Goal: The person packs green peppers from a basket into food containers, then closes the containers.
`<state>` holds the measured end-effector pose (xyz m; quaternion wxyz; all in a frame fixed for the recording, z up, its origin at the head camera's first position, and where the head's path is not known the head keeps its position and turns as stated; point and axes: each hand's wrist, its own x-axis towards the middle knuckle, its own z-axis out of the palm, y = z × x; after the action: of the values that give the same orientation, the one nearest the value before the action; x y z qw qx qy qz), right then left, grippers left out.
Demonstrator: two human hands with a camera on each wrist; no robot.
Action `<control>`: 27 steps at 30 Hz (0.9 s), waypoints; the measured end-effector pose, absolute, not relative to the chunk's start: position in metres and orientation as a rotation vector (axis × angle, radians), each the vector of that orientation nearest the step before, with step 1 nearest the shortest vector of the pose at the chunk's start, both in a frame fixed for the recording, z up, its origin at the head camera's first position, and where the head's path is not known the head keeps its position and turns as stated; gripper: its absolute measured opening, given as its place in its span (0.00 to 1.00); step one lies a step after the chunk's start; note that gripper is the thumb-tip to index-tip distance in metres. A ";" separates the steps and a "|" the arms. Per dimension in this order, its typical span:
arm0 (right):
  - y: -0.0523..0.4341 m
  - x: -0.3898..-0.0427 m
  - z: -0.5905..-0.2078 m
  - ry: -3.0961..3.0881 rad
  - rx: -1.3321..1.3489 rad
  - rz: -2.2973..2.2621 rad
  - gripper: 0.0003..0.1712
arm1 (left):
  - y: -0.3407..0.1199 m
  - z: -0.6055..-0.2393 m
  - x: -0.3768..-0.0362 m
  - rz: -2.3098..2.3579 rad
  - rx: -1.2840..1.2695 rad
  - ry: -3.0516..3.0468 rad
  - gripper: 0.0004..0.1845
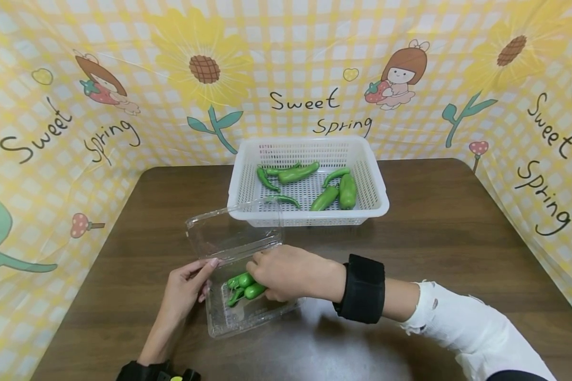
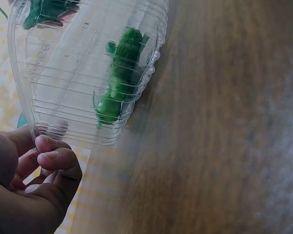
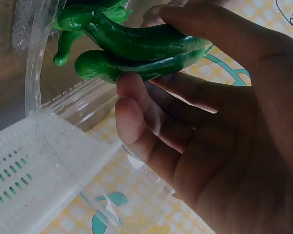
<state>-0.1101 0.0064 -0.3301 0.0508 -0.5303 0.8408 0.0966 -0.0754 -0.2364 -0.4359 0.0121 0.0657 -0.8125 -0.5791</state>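
A clear plastic clamshell box (image 1: 248,318) lies open on the brown table, its lid (image 1: 233,227) tilted up at the back. My right hand (image 1: 266,276) reaches into the box and grips two green peppers (image 1: 246,286). In the right wrist view the peppers (image 3: 136,46) lie across my curled fingers (image 3: 136,112), stems pointing left. My left hand (image 1: 206,269) pinches the box's left rim. Seen from the left wrist, the fingers (image 2: 53,156) curl at the edge of the box (image 2: 63,58), and the peppers (image 2: 119,73) show through the plastic.
A white slatted basket (image 1: 314,218) stands just behind the box and holds several more green peppers (image 1: 325,198). Its corner (image 3: 19,180) shows in the right wrist view. A yellow sunflower-print sheet walls the table on three sides.
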 end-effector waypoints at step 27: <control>-0.014 -0.104 -0.353 2.474 -1.620 0.348 0.25 | -0.236 -0.438 -0.076 -1.810 0.174 -2.518 0.18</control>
<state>-0.1043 -0.0137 -0.3531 0.0819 -0.5422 0.8281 0.1164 -0.0757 -0.2365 -0.4380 0.0177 0.0560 -0.8107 -0.5826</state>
